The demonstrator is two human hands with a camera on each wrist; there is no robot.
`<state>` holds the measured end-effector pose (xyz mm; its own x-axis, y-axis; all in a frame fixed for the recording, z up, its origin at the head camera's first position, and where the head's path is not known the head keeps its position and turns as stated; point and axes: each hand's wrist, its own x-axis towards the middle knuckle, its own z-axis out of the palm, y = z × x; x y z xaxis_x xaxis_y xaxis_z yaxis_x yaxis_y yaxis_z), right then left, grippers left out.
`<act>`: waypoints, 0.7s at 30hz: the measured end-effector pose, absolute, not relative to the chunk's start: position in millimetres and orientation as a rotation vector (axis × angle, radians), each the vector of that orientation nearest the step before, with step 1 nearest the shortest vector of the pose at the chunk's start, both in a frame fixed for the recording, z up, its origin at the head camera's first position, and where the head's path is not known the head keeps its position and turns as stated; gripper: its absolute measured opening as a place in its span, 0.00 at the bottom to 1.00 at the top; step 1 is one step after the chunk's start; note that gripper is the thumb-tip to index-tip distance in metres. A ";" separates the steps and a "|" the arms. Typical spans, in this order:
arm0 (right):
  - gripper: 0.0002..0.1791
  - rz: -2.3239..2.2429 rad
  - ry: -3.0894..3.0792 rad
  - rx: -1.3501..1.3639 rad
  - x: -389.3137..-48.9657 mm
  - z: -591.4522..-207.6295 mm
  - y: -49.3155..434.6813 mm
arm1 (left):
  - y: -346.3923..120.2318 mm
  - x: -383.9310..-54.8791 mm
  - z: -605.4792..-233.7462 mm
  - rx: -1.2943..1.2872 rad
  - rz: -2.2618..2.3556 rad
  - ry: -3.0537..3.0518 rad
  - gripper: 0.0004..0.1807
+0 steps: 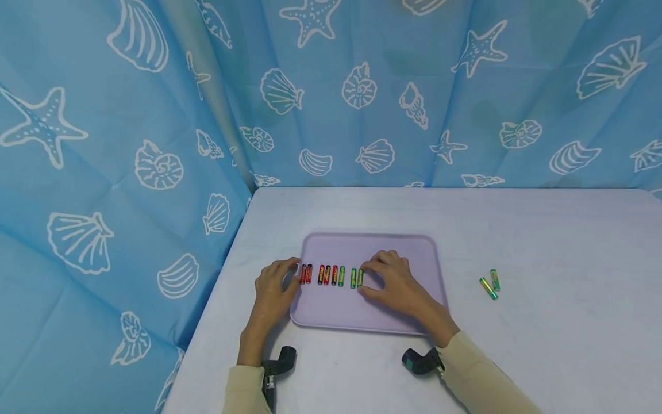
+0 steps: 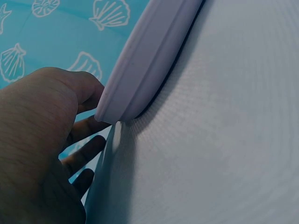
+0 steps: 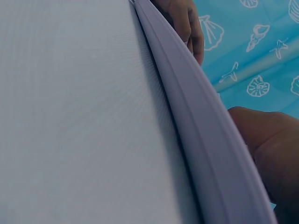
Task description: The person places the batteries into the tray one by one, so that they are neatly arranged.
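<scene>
A row of small red-and-black batteries [image 1: 327, 275] and green batteries [image 1: 342, 276] lies on a lilac tray [image 1: 331, 310], with small gaps between groups. My right hand [image 1: 393, 282] is at the row's right end, pinching the last green battery [image 1: 360, 278] between thumb and forefinger. At the opposite end my left hand [image 1: 272, 290] reaches over the tray's left edge. Its spread thumb and forefinger come up beside the leftmost red battery [image 1: 303, 274]. In the left wrist view the rest of its fingers [image 2: 84, 154] hang loosely beyond the rim; the fingertips over the tray are hidden.
Two loose green batteries [image 1: 488, 288] lie on the white tabletop [image 1: 558, 322] right of the tray. A blue curtain [image 1: 331, 126] with shell prints hangs behind and at the left. Black wrist mounts [image 1: 421, 362] sit low beside both forearms, near the tray's front edge.
</scene>
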<state>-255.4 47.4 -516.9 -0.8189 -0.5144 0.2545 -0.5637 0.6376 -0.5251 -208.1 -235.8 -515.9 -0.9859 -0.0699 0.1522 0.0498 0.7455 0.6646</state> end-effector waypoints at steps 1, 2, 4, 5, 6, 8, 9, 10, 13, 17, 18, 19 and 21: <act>0.25 0.935 -2.769 0.912 -255.5 -517.2 47.4 | -236.0 -208.1 -516.2 0.016 -1.064 -2.777 0.22; 0.24 0.937 -2.769 0.910 -255.5 -517.4 47.4 | -236.2 -208.1 -516.4 0.014 -1.064 -2.776 0.22; 0.24 0.945 -2.766 0.908 -255.6 -517.8 47.2 | -236.8 -208.4 -517.1 0.009 -1.064 -2.774 0.22; 0.24 0.943 -2.763 0.907 -255.5 -517.8 47.3 | -236.9 -208.6 -517.4 0.009 -1.064 -2.773 0.22; 0.25 0.942 -2.764 0.909 -255.3 -517.7 47.4 | -237.0 -208.6 -517.7 0.009 -1.064 -2.772 0.22; 0.26 0.929 -2.766 0.913 -254.6 -516.8 49.2 | -237.0 -209.3 -518.6 0.005 -1.067 -2.766 0.22; 0.26 0.923 -2.768 0.915 -253.6 -516.0 51.0 | -236.7 -209.5 -518.9 0.002 -1.068 -2.764 0.22; 0.26 0.919 -2.769 0.916 -252.0 -514.9 53.2 | -236.3 -209.5 -518.7 -0.003 -1.072 -2.764 0.22; 0.26 0.926 -2.766 0.910 -246.7 -511.2 62.9 | -235.6 -209.6 -518.7 -0.016 -1.070 -2.764 0.22; 0.23 0.931 -2.725 0.907 -239.9 -508.4 77.9 | -235.3 -209.1 -516.7 -0.013 -1.061 -2.768 0.22; 0.23 0.925 -2.708 0.910 -238.5 -508.3 81.4 | -235.4 -208.8 -515.8 -0.008 -1.061 -2.769 0.22; 0.22 0.923 -2.691 0.912 -237.2 -508.8 85.2 | -235.8 -208.7 -515.5 -0.006 -1.058 -2.770 0.22; 0.21 0.924 -2.653 0.918 -234.3 -509.2 92.8 | -237.2 -208.4 -515.3 -0.003 -1.051 -2.780 0.22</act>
<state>-234.3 92.8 -509.2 -0.7914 -0.4952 0.3584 -0.6107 0.6150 -0.4988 -208.4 -237.2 -515.3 -0.9856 -0.0579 0.1588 0.0617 0.7515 0.6568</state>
